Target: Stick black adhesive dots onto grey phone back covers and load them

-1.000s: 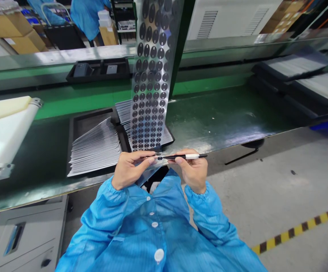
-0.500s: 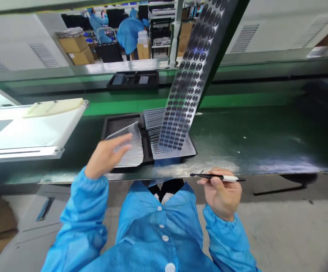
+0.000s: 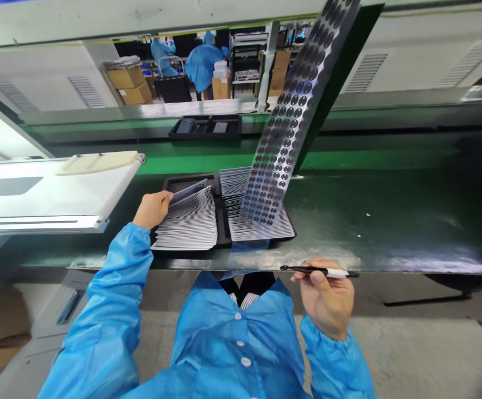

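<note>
One left hand [image 3: 152, 210] closed on panel [image 3: 189, 192], right hand [image 3: 330, 302] round pen [image 3: 333, 272]

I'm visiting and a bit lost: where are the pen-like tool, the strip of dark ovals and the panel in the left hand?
Pen-like tool [image 3: 335, 272]: head view, on its white section.
Strip of dark ovals [image 3: 287, 123]: head view, on its middle.
Held panel [image 3: 189, 192]: head view, on its visible middle.

White vented panels [image 3: 411, 66] stand beyond the green bench [image 3: 399, 221], shelving [image 3: 247, 56] between them, grey floor [image 3: 424, 343] below
</note>
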Tool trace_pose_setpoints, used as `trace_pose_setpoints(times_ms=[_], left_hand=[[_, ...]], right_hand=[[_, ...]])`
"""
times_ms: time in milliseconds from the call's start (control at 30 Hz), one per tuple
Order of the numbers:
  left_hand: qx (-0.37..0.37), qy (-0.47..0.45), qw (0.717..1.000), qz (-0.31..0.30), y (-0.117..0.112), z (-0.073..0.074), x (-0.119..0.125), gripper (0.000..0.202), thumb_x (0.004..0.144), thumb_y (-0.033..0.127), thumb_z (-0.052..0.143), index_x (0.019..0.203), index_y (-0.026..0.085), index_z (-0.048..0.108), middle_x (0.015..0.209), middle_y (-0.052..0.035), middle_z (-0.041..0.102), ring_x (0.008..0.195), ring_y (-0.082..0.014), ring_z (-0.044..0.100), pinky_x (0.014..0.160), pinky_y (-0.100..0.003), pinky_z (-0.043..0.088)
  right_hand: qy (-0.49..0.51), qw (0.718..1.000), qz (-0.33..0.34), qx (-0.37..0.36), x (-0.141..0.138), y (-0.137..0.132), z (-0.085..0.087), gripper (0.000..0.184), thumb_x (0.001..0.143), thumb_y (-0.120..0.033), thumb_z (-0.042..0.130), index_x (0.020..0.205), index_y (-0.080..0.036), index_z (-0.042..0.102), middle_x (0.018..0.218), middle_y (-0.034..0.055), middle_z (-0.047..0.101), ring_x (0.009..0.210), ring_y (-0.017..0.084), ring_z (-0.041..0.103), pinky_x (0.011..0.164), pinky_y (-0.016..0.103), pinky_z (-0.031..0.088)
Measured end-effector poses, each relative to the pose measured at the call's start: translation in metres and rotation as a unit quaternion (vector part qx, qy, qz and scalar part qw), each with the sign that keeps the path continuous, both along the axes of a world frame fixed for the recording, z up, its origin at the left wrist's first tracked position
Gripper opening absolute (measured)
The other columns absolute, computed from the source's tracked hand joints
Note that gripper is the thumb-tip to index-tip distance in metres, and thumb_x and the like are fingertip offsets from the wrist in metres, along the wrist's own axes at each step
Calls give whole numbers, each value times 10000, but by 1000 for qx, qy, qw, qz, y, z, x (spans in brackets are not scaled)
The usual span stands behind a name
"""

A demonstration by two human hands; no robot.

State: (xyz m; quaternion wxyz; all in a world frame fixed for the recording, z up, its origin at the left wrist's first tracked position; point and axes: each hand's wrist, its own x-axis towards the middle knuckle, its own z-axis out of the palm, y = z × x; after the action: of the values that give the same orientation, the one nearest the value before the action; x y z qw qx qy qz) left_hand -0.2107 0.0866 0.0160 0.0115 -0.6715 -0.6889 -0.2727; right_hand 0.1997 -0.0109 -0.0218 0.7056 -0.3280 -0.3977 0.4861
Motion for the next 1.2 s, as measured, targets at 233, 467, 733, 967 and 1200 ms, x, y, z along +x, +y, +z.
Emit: trace_pose_setpoints(times_ms=[233,467,733,967,1200], left_hand=[[277,-120,951,63,-88,23,44,199,892,324,649,875,152,748,636,-18,660,541,-134,560,546,-231,418],[9,-365,927,-81,-138,-26,104,262,858,369,677,731,150,746,508,-4,576,415,-94,426,393,-201,319],[-113,-403,902,-104,-123,-74,137,280,863,396,686,818,139,787,577,-40,662,478,-112,520,435,-188,366],[-104,-388,913,-74,-116,-80,140,281,843,406,711,922,154,808,459,23,518,405,-78,376,399,-192,264],[-96,-380,918,-65,-116,-80,141,270,843,401,704,894,158,810,450,32,472,414,-70,344,404,-192,244]], right_hand=[[45,998,45,8,-2,-6,10,149,765,-334,839,862,-263,752,745,-12,680,835,205,771,727,296,644],[66,978,143,-140,-16,-10,5,203,726,-344,858,833,-250,713,804,17,760,963,265,762,886,426,612],[-26,966,55,-250,-15,-17,-29,284,644,-353,895,802,-208,708,715,-18,696,643,140,679,613,264,591],[-84,960,15,-266,-12,-20,-53,286,687,-376,870,857,-199,724,810,-4,706,690,124,669,633,243,602],[-95,959,8,-268,-13,-19,-57,285,714,-385,858,886,-202,722,801,-14,705,696,119,675,656,241,609]])
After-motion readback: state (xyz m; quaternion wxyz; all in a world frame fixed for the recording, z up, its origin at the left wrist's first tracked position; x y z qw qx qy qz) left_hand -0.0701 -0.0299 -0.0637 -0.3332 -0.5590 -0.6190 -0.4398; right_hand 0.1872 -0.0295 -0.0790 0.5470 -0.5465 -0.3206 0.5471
